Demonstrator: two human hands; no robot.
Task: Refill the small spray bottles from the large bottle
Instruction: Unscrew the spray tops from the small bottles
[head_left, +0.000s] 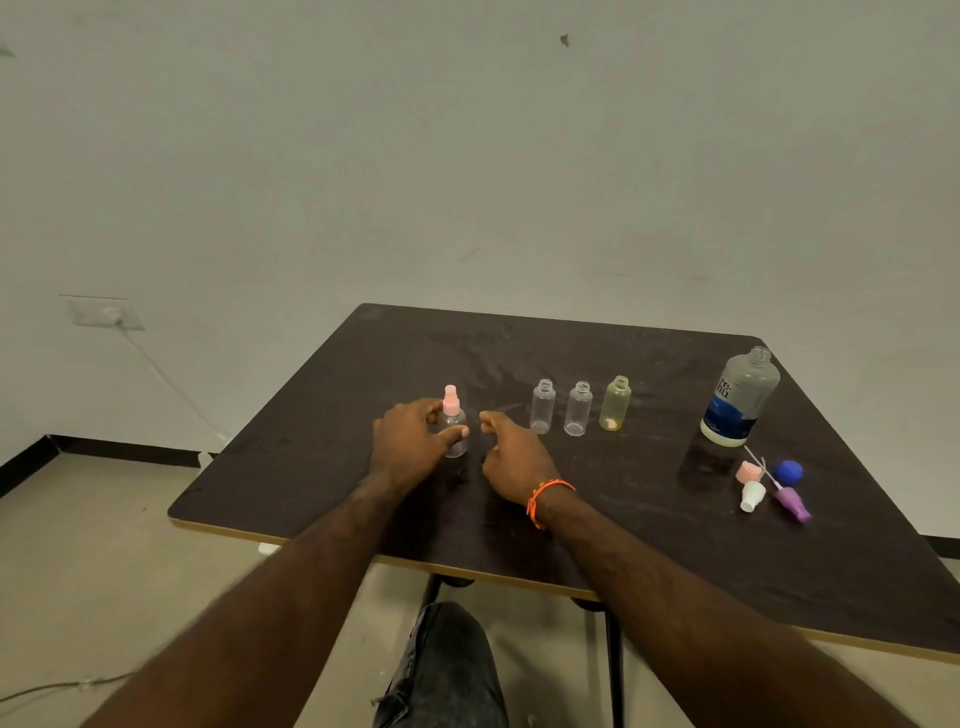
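A small clear spray bottle with a pink spray top (453, 423) stands on the dark table (649, 545). My left hand (413, 441) grips its body, thumb across the front. My right hand (511, 451) hovers just right of it with loosely curled fingers, holding nothing that I can see. Three uncapped small bottles stand in a row to the right: two clear (543, 406) (578, 409) and one yellowish (615, 404). The large bottle (740, 397), uncapped, with a blue label, stands at the far right.
Loose caps lie in front of the large bottle: a pink spray top (748, 472), a white one (752, 496), a purple one (793, 503) and a blue cap (788, 472). My knee (447, 665) shows below the table's front edge. A wall socket with a cable (106, 313) is at left.
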